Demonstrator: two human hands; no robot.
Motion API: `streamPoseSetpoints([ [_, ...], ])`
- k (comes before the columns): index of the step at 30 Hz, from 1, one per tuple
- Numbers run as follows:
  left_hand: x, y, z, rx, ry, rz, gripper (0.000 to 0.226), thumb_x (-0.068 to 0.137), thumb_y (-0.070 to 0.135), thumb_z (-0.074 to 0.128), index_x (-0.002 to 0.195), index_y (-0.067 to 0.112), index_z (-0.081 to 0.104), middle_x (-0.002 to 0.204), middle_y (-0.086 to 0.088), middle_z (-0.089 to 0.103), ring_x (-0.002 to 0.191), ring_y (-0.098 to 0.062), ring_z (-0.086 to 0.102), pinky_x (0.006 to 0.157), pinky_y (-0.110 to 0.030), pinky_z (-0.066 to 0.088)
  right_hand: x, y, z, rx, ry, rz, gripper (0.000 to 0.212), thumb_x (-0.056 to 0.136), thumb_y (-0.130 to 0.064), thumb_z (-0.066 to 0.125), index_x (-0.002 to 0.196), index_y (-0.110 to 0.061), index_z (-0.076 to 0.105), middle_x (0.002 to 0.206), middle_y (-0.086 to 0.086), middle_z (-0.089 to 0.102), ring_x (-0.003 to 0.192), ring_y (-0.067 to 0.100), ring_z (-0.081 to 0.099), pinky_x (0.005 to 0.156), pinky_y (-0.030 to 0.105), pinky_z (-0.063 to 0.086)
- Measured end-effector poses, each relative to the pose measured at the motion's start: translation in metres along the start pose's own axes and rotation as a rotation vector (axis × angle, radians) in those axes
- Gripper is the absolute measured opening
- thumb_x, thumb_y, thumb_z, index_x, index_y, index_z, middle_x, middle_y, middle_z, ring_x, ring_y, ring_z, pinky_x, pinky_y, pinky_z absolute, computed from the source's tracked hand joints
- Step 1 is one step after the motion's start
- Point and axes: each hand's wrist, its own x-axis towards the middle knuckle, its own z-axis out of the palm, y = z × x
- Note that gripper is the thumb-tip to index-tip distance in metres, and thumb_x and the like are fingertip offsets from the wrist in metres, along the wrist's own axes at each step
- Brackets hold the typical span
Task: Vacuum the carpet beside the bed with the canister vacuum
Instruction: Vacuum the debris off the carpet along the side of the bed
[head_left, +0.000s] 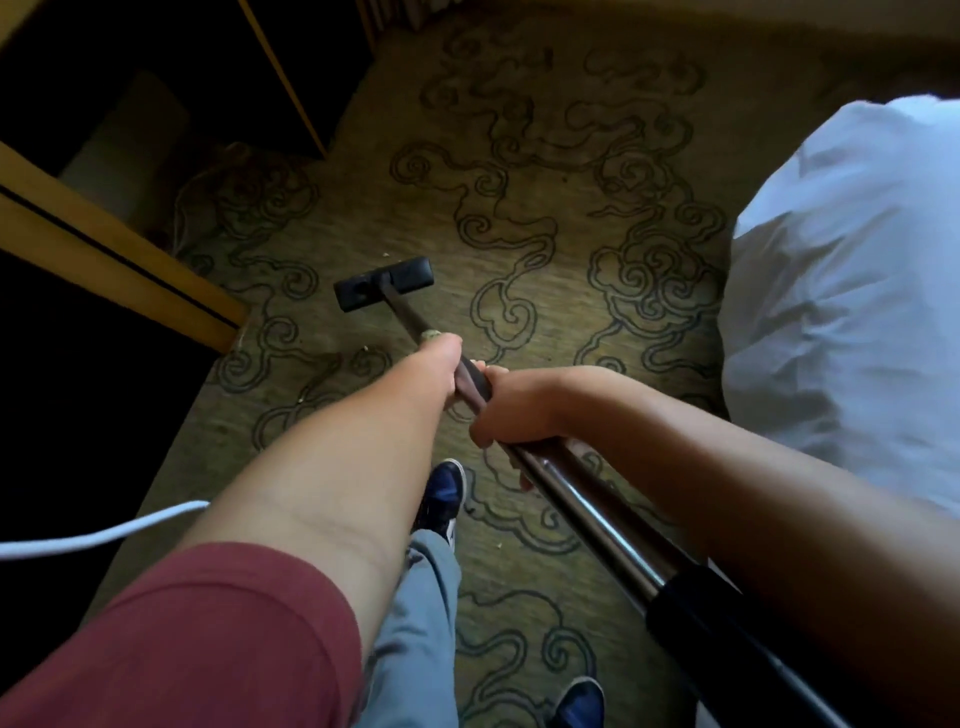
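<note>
Wand (587, 499): stiff metal, likely light. Left hand (436, 369), right hand (511, 410) both wrapped mid-tube; floor head (384, 283) flat on carpet (519, 218) centre.

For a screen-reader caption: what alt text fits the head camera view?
Both hands, left hand ahead of right hand, grip a vacuum wand whose floor head rests on patterned carpet beside a white-sheeted bed.

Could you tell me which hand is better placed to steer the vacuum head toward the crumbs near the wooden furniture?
Left: the left hand grips the wand nearest the floor head.
</note>
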Motion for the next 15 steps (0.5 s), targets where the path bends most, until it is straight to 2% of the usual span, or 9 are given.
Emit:
streamPoseSetpoints([
  [1,0.016,0.022,-0.006,-0.017,0.003,-0.011,0.038,0.1,0.035,0.042,0.082,0.003,0.051,0.113,-0.009,0.069,0.119,-0.027,0.062,0.104,-0.035,0.046,0.022,-0.012,-0.015,-0.024,-0.005,0.001,0.069,0.085,-0.023,0.06,0.144,-0.012,0.025,0.105,0.014,0.06,0.088,0.031,0.067,0.081,0.048,0.058],
  [3,0.049,0.071,-0.016,-0.017,0.011,0.007,0.039,0.1,0.036,0.044,0.083,0.002,0.053,0.12,-0.01,0.069,0.112,-0.028,0.065,0.104,-0.036,0.048,0.067,-0.037,-0.046,-0.081,0.013,-0.02,0.059,0.086,-0.024,0.059,0.137,-0.013,0.033,0.097,0.01,0.058,0.087,0.029,0.067,0.077,0.044,0.059],
  [6,0.107,0.138,-0.033,0.009,0.05,0.019,0.037,0.1,0.038,0.046,0.102,0.004,0.059,0.121,-0.013,0.069,0.118,-0.03,0.063,0.105,-0.035,0.047,0.138,-0.071,-0.093,-0.163,0.026,-0.074,0.049,0.089,-0.024,0.057,0.133,-0.015,0.038,0.093,0.005,0.053,0.081,0.023,0.061,0.07,0.037,0.056],
  [7,0.124,0.157,-0.036,-0.002,0.052,0.01,0.036,0.099,0.038,0.047,0.107,0.005,0.06,0.104,-0.013,0.074,0.113,-0.029,0.065,0.103,-0.032,0.047,0.158,-0.079,-0.106,-0.196,0.028,-0.087,0.049,0.09,-0.025,0.055,0.135,-0.015,0.037,0.099,0.004,0.054,0.08,0.021,0.057,0.069,0.034,0.052],
  [9,0.154,0.193,-0.04,-0.04,0.034,0.004,0.03,0.099,0.037,0.048,0.1,0.008,0.057,0.069,-0.012,0.074,0.088,-0.026,0.07,0.094,-0.028,0.048,0.196,-0.093,-0.13,-0.217,0.046,-0.091,0.054,0.092,-0.025,0.054,0.14,-0.014,0.035,0.114,0.008,0.051,0.083,0.02,0.052,0.068,0.032,0.046],
  [10,0.167,0.207,-0.041,-0.048,0.029,0.007,0.029,0.098,0.036,0.049,0.103,0.009,0.056,0.079,-0.013,0.075,0.091,-0.025,0.07,0.096,-0.029,0.048,0.21,-0.097,-0.139,-0.213,0.052,-0.091,0.057,0.092,-0.025,0.054,0.144,-0.014,0.031,0.119,0.011,0.049,0.086,0.019,0.05,0.069,0.031,0.046],
  [12,0.191,0.228,-0.042,-0.04,0.036,0.005,0.032,0.096,0.038,0.052,0.108,0.008,0.055,0.119,-0.009,0.068,0.117,-0.026,0.063,0.106,-0.034,0.046,0.232,-0.104,-0.152,-0.228,0.045,-0.081,0.063,0.095,-0.025,0.051,0.15,-0.015,0.023,0.143,0.016,0.041,0.094,0.018,0.045,0.077,0.03,0.04],
  [13,0.203,0.235,-0.044,-0.044,0.043,-0.01,0.032,0.095,0.039,0.054,0.102,0.007,0.054,0.123,-0.007,0.064,0.118,-0.026,0.062,0.104,-0.033,0.047,0.241,-0.108,-0.157,-0.243,0.041,-0.072,0.065,0.095,-0.026,0.05,0.152,-0.016,0.019,0.152,0.014,0.032,0.101,0.02,0.046,0.08,0.03,0.038],
  [15,0.217,0.239,-0.045,-0.07,0.046,-0.036,0.032,0.095,0.039,0.056,0.087,0.008,0.051,0.105,-0.006,0.068,0.091,-0.023,0.067,0.085,-0.027,0.052,0.252,-0.111,-0.163,-0.273,0.041,-0.047,0.07,0.096,-0.026,0.048,0.154,-0.015,0.012,0.157,0.011,0.026,0.12,0.024,0.048,0.082,0.03,0.036],
])
